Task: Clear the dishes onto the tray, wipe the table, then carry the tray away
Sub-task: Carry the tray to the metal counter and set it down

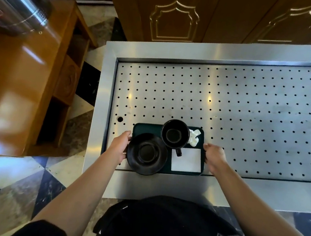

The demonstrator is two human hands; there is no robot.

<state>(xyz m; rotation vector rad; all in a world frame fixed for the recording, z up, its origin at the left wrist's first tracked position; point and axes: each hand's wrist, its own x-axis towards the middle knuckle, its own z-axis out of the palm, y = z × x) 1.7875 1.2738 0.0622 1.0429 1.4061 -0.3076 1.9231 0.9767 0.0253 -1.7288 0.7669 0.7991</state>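
Observation:
A dark green tray (146, 128) sits at the near left of a perforated steel counter (244, 110). On the tray are a black saucer (146, 154), a black cup (175, 134) with its handle toward me, a crumpled white tissue (194, 137) and a flat white napkin (186, 159). My left hand (120, 145) grips the tray's left edge. My right hand (214, 156) grips its right edge. The saucer overhangs the tray's near left corner.
The counter has a raised steel rim (108, 95) on the left and front. A wooden shelf unit (42, 83) stands to the left, with a shiny metal cylinder (20, 4) above it. Brown wooden cabinet doors (177, 17) lie beyond the counter. The floor is patterned tile.

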